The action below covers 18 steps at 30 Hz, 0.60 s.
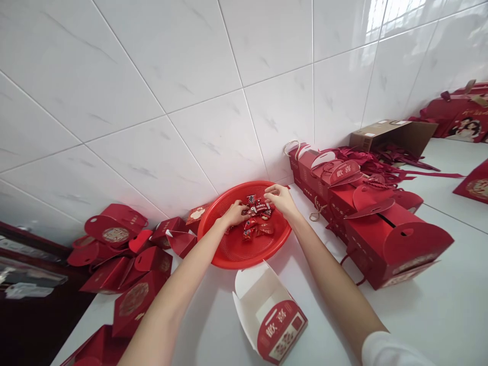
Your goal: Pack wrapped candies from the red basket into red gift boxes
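Observation:
Both hands are over a red plastic basket with perforated sides. Several small wrapped candies in red and dark wrappers lie in it. My left hand reaches in at the left of the candies, its fingers curled down onto them; whether it grips one is hidden. At the basket's right rim, my right hand has its thumb and fingertips close together above the candies, and what they hold, if anything, cannot be made out. Nearer to me stands a red gift box with its flaps up and a white inside that shows no contents.
A row of closed red gift boxes with cord handles runs along the right. Folded red boxes are heaped at left. Behind the row, a cardboard box spills dark red ribbons. A tiled wall bounds the table's far side.

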Tool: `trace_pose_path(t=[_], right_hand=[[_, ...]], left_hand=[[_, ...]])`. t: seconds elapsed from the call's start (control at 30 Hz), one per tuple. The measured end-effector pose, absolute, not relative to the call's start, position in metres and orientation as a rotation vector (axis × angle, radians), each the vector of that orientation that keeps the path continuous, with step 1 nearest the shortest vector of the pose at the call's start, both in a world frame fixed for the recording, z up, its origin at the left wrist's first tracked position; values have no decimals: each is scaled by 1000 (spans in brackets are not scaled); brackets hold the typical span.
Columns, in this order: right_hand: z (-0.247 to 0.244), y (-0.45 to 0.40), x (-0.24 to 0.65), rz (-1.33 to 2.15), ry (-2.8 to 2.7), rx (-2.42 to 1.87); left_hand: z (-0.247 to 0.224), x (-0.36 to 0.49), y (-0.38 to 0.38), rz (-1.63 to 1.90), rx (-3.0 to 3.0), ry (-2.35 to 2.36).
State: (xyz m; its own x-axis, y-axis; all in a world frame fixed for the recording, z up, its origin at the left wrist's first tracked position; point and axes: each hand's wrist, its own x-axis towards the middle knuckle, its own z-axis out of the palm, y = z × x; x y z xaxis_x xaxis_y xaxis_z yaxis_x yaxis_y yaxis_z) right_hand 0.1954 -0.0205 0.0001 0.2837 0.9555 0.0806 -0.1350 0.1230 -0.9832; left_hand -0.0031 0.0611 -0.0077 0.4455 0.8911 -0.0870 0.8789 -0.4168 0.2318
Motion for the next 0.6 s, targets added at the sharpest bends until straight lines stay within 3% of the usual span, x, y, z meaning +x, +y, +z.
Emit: trace_pose_path(t=[0.27, 0.6], right_hand=[[5, -25, 194, 999, -954, -1147], [-1, -22, 193, 1038, -1065, -1194]], left_hand=[[-3, -15, 67, 193, 2243, 1371], [17, -17, 55, 628, 1886, 948]])
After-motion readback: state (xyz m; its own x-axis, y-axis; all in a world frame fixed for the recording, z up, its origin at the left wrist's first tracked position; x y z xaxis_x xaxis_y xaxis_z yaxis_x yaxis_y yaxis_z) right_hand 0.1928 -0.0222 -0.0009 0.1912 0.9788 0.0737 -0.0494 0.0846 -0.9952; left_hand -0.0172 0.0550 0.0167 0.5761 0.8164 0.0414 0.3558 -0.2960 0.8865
